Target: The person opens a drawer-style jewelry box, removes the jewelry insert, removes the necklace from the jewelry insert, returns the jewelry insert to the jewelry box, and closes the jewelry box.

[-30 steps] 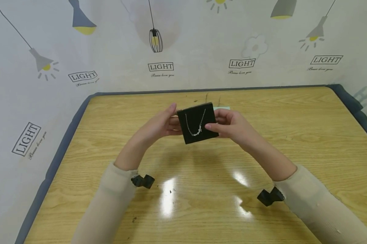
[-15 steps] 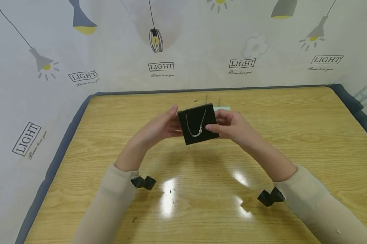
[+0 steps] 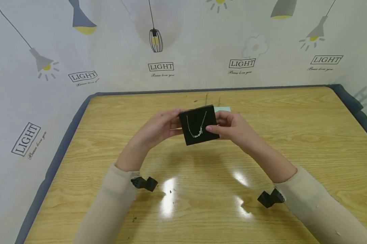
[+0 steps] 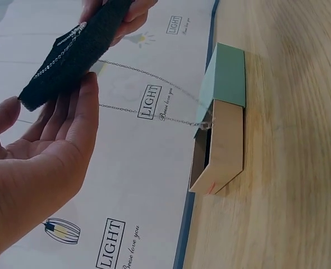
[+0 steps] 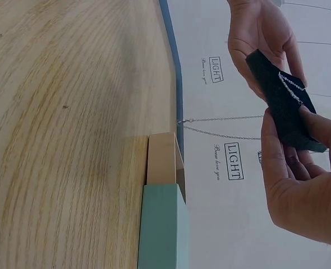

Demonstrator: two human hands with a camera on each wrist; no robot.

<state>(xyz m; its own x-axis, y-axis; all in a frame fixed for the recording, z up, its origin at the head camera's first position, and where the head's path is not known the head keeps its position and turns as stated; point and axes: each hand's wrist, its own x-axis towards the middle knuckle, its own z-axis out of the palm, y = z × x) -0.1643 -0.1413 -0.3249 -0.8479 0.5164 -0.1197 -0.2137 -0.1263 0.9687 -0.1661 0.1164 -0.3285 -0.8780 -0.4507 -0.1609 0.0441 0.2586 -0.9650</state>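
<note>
Your right hand clamps the black pad, thumb on its face and fingers behind, likely to hold it steady without covering the necklace across the middle. Your left hand touches the opposite edge, thumb at the corner, fingers behind; whether it grips, you cannot tell from here. The pad is tilted, above the table, its loose chain and clasp hanging behind. Farther out sits a mint-and-beige box. Compared with a second ago, your left thumb is lower, against the corner.
</note>
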